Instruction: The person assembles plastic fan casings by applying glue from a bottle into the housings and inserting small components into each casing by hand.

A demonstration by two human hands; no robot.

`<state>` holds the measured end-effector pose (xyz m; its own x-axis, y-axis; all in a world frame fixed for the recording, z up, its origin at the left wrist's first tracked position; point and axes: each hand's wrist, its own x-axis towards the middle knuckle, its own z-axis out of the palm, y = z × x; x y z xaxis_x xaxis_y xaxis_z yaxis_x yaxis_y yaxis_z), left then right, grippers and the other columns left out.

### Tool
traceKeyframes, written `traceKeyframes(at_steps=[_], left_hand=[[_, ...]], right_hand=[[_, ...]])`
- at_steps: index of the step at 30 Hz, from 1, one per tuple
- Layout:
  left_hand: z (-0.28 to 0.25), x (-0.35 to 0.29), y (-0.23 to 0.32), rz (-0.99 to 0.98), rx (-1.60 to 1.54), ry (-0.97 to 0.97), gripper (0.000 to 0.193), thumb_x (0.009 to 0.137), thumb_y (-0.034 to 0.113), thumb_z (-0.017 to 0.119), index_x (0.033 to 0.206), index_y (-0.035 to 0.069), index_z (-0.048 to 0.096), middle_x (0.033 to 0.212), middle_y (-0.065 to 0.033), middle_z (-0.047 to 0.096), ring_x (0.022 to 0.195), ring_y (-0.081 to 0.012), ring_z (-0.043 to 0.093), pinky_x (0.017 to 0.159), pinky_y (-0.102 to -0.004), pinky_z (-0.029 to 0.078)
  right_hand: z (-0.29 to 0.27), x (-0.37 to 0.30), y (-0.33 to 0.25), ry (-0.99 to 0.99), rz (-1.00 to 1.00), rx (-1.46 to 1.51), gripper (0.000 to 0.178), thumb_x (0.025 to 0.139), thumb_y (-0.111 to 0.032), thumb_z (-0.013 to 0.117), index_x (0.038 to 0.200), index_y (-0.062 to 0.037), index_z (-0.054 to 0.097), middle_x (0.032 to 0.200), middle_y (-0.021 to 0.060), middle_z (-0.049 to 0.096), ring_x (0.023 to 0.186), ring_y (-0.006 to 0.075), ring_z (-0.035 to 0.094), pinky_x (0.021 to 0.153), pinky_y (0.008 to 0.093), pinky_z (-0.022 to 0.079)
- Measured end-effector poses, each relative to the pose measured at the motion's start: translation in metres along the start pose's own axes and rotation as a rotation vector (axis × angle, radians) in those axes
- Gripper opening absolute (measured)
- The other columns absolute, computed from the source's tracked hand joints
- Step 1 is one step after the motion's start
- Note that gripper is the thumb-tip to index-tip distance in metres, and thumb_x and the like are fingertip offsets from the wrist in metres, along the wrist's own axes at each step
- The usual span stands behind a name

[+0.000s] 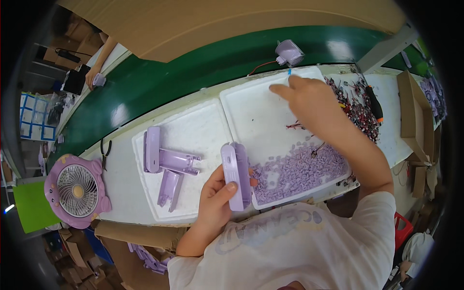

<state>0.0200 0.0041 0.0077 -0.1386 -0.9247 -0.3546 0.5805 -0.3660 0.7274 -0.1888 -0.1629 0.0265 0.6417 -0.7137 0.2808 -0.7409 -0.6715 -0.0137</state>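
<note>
Table (pixel 122 183): white, running from about 8 o'clock up to 2, beneath the things below.
Right tray (pixel 251 116): white, on the 2 o'clock side of the held casing (pixel 232 166).
Left tray (pixel 193 128): white, on the 10 o'clock side.
Fan (pixel 77 192): purple, out toward 9 o'clock, well apart from the hands.
Right hand (pixel 309 99): over the far part of the right tray, between 1 and 2 o'clock from the held casing; one finger stretched toward 9, the rest bent; cannot tell whether pinching anything.
Left hand (pixel 216 195): pinching the held casing, thumb pressed on the smooth face, other fingers wrapped behind, fingertips showing past the 3 o'clock edge.
Held casing: purple, long, round-ended; between left thumb and fingers, upper half projecting beyond the thumb.
Long axis: nearly 12 to 6, top leaning slightly toward 11; hollow side facing 3.
Loose casings (pixel 179 161): purple, in the left tray, at 9 o'clock.
Small pieces (pixel 295 171): purple, strewn in the right tray, at 3 o'clock.
</note>
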Motion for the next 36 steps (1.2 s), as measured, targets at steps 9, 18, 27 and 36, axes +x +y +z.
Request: traceKeyframes(at_steps=[9,18,27,36], left_hand=[[0.003,0.005,0.003,-0.061,-0.103,-0.062,0.051,0.083,0.024,0.058,0.123,-0.003,0.043,0.111,-0.0144,0.055,0.098,-0.0243,0.058,0.087,-0.0348,0.044],[0.008,0.0,0.007,-0.081,-0.099,-0.118,0.053,0.082,0.023,0.059,0.124,-0.002,0.041,0.113,-0.0141,0.055,0.1,-0.0233,0.057,0.087,-0.0349,0.044],[0.008,-0.003,0.005,-0.057,-0.095,-0.129,0.055,0.082,0.021,0.06,0.127,-0.002,0.039,0.114,-0.0152,0.054,0.1,-0.0248,0.057,0.088,-0.0358,0.044],[0.01,-0.003,0.006,-0.038,-0.094,-0.14,0.056,0.082,0.021,0.06,0.127,-0.002,0.037,0.114,-0.0157,0.054,0.1,-0.0247,0.057,0.088,-0.0357,0.045]], right_hand=[[0.007,0.002,0.012,0.083,0.104,0.397,0.012,0.072,-0.012,0.064,0.08,-0.005,0.058,0.075,0.0082,0.06,0.071,0.0223,0.061,0.061,0.0326,0.046],[-0.046,-0.024,-0.057,-0.083,0.187,1.354,0.014,0.074,-0.012,0.067,0.085,-0.0042,0.066,0.077,0.0036,0.066,0.066,0.0083,0.056,0.061,0.0213,0.038],[-0.042,-0.024,-0.061,-0.035,0.193,1.346,0.013,0.076,-0.013,0.067,0.085,-0.0035,0.066,0.077,0.0053,0.066,0.065,0.0078,0.056,0.06,0.0212,0.039],[-0.041,-0.023,-0.061,-0.028,0.179,1.329,0.011,0.077,-0.011,0.066,0.085,-0.0029,0.066,0.076,0.0048,0.066,0.067,0.0076,0.057,0.062,0.0217,0.04]])
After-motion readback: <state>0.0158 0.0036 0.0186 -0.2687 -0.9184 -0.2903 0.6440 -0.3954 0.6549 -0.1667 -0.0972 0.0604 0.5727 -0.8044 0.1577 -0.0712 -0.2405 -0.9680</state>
